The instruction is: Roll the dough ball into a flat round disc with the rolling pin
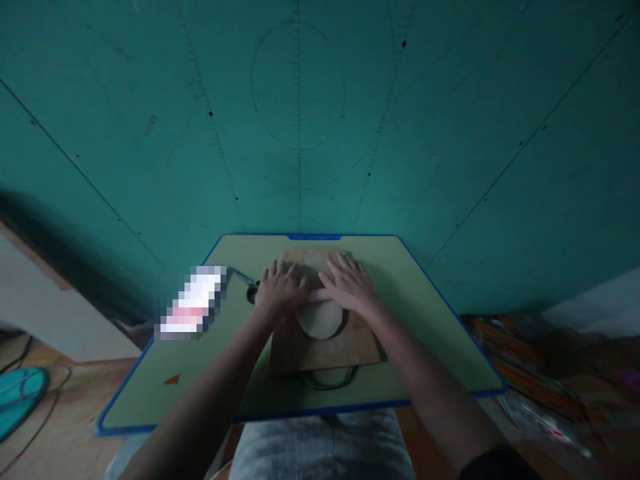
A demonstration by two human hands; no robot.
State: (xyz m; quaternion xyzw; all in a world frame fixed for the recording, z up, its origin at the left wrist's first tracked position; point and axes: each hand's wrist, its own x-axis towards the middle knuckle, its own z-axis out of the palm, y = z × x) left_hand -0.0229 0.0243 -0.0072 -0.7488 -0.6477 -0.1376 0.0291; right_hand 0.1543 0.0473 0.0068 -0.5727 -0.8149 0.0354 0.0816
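A wooden board (325, 357) lies on the table, and on it rests a round, flat piece of pale dough (321, 322). Across the dough's far edge runs a rolling pin (319, 296), visible only in the stretch between my hands. My left hand (281, 288) presses on the pin's left end, palm down, fingers stretched forward. On the right end lies my right hand (349, 281), flat, with the fingers spread. Both palms hide the pin's ends. Just left of my left hand is a pair of scissors (253, 292), partly covered by the hand.
The table (430, 360) has a blue rim and stands against a green marked wall (320, 167). A blurred-out phone-like object (193, 303) lies at its left. An orange scrap (173, 379) is near the front left. A dark loop (333, 385) shows below the board.
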